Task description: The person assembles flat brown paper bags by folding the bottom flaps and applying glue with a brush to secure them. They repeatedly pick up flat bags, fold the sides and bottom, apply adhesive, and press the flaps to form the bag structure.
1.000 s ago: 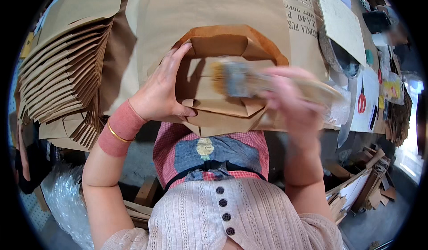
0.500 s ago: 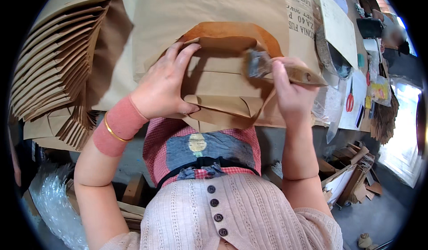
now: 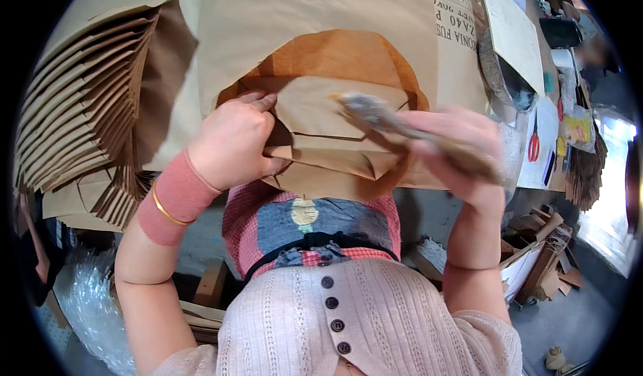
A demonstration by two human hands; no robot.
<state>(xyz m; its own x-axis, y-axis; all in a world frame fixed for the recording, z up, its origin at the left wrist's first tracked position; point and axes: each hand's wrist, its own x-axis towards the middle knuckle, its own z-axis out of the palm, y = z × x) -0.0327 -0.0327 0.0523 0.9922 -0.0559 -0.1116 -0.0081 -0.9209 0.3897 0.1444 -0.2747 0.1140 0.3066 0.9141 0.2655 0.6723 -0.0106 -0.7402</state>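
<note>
- Your right hand, blurred, is gripping the wooden handle of a broad flat brush; its bristles are pointing left over the paper; whether they are touching it, you cannot tell from this view.
- Your left hand is resting on the left side of a brown paper bag; thumb and fingers are spreading apart, the thumb lying by the near flap, the fingers bending near the far side; whether they are pinching the paper, you cannot tell.
- The bag is lying in front of you at the near edge of the worktable, its folded end facing up and its near flap reaching over the edge toward your apron; an orange-brown patch is showing around its far side.
- A pink wristband and a gold bangle are circling your left wrist.
- To your left, a stack of folded brown paper bags is fanning out in overlapping layers.
- To your right, red-handled scissors are lying on white paper; a pale board is lying beyond them.
- Below the table, clear plastic is bunching at left; cardboard scraps are piling up at right.
</note>
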